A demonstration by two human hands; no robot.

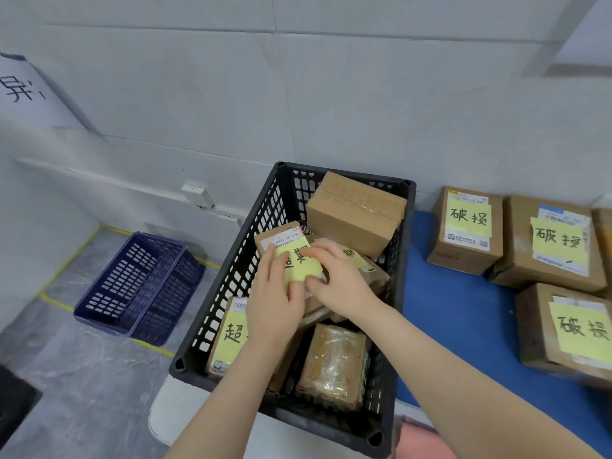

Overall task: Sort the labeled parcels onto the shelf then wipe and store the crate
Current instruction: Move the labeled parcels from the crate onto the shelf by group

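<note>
A black slotted crate point(231, 276) sits in front of me with several cardboard parcels inside. Both hands reach into it. My left hand point(275, 303) and my right hand point(337, 279) grip a small parcel with a yellow handwritten label point(298, 263) from either side, near the crate's middle. A plain brown box point(354, 213) lies at the crate's far end. Another yellow-labeled parcel point(228, 336) stands by the left wall, and a tape-wrapped parcel point(334, 366) lies at the near end. Three yellow-labeled boxes point(467, 226), point(556, 243), point(569, 329) rest on the blue surface point(463, 319) to the right.
A blue slotted basket point(139, 286) stands on the grey floor at left, inside yellow tape lines. A white wall runs behind everything. A paper sign point(23, 91) hangs at the upper left. The crate rests on a white support point(165, 412). Something pink point(420, 442) shows at the bottom edge.
</note>
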